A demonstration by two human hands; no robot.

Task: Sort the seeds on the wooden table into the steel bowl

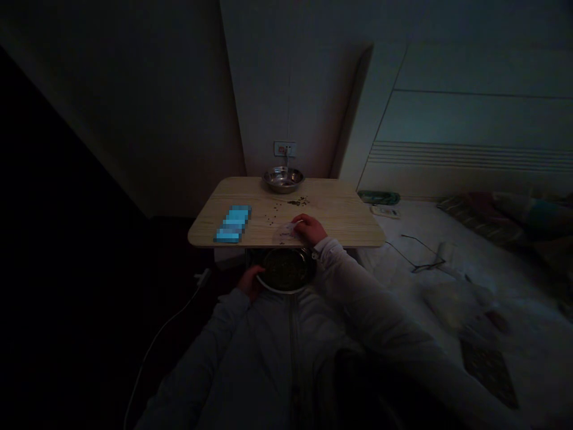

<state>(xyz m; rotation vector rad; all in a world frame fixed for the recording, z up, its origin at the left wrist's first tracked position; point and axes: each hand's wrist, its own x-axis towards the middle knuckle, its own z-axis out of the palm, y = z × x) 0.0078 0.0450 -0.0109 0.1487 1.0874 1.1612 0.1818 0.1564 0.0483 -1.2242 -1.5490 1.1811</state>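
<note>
With its fingers wrapped around the rim, my left hand (251, 282) grips the left side of a metal bowl (289, 289). This bowl is tilted just under the front edge of the small wooden table (340, 221), and dark greenish contents fill it. Over the tabletop near that edge, my right hand (311, 229) is closed on a thin, see-through plastic piece (283, 233); its exact kind is too dim to tell. Small dark bits (297, 202) lie scattered on the wood beyond the hand, and a few more lie to its left.
Another metal bowl (283, 181) stands at the table's back edge, below a wall socket (285, 149). A lit phone (233, 224) lies on the left. To the right is a bed with glasses (427, 266) and a remote (385, 212). A power strip (203, 278) hangs at lower left.
</note>
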